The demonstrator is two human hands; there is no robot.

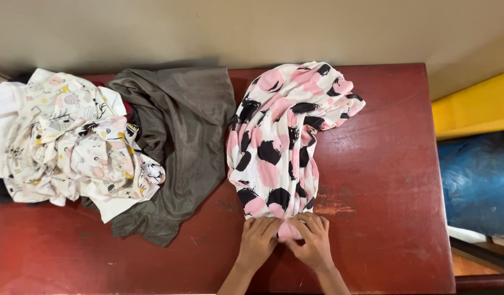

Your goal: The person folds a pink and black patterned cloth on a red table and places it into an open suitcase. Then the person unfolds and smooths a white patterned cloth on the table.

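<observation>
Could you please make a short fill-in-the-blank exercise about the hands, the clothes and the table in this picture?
1. Both hands, the left hand and the right hand, press on the near end of the pink, black and ____ garment.
2. The clothes lie on a dark ____ table.
3. The olive-grey garment lies to the ____ of the spotted one.
4. The pale printed garment partly ____ the olive-grey garment.

Missing words: white; red; left; covers
</observation>
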